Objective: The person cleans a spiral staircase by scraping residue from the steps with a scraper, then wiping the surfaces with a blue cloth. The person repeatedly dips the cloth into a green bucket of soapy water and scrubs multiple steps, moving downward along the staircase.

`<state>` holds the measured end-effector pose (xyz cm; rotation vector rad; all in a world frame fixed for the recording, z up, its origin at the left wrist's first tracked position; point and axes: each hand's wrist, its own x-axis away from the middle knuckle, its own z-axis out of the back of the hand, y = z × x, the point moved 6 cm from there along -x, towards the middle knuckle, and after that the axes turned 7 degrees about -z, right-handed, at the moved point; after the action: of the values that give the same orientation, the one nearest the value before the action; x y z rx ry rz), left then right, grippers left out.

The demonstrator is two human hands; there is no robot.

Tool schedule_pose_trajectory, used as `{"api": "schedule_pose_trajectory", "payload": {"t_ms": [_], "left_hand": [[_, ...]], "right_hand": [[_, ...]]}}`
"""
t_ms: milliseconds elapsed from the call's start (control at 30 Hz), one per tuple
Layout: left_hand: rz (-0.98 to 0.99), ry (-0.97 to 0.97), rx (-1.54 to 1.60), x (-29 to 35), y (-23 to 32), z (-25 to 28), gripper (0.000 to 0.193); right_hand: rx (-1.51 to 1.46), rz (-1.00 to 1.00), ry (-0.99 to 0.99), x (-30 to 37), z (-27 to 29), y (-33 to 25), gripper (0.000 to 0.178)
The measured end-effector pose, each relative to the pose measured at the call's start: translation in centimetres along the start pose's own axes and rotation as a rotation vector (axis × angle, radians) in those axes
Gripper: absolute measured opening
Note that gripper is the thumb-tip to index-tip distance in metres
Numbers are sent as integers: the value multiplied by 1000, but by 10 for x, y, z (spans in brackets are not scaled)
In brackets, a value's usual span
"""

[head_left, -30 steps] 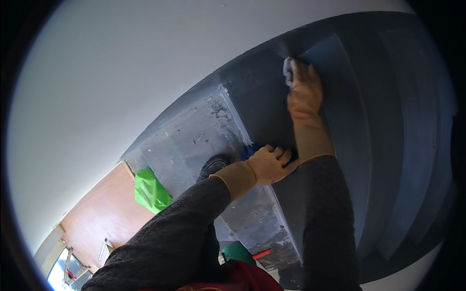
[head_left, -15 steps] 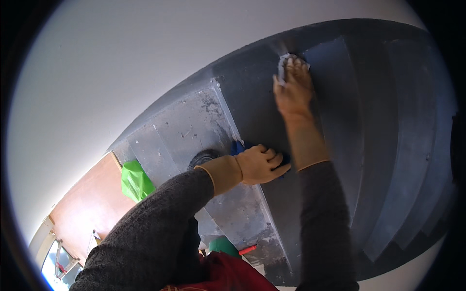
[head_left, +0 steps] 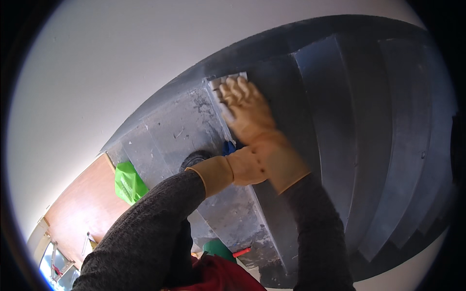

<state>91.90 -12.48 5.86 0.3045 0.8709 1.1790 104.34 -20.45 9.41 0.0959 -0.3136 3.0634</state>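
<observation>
My right hand (head_left: 247,111), in a tan glove, presses a whitish flat sheet or cloth (head_left: 215,84) against a dark grey stair step (head_left: 276,82). The sheet lies by the step's left edge, near the wall, with my fingers bent over it. My left hand (head_left: 246,166), also gloved, rests lower on the same step. Its fingers are hidden behind the right glove's cuff, which crosses over it. Beside the left hand a bit of something blue (head_left: 228,148) shows; most of it is covered.
More dark steps (head_left: 374,145) curve away to the right along a pale wall (head_left: 121,58). Left lies a stained grey step (head_left: 170,131) with a round black object (head_left: 193,159). Beyond are a green bag (head_left: 129,183) and wooden board (head_left: 87,203). Below sits a red handle (head_left: 241,252).
My right hand has swept left across the step with the whitish sheet, from the far right part to the left edge. Its forearm now crosses over my left hand, which stays nearly in place.
</observation>
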Motion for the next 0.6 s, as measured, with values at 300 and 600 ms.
{"api": "schedule_pose_trajectory", "payload": {"t_ms": [300,600], "left_hand": [[-68,-41,-303,-5,15,23,45],[423,161,-37,-65,21,55,64]], "right_hand": [[174,-307,211,38,-29,82,50],[433,-861,726,437,11,32,35]]}}
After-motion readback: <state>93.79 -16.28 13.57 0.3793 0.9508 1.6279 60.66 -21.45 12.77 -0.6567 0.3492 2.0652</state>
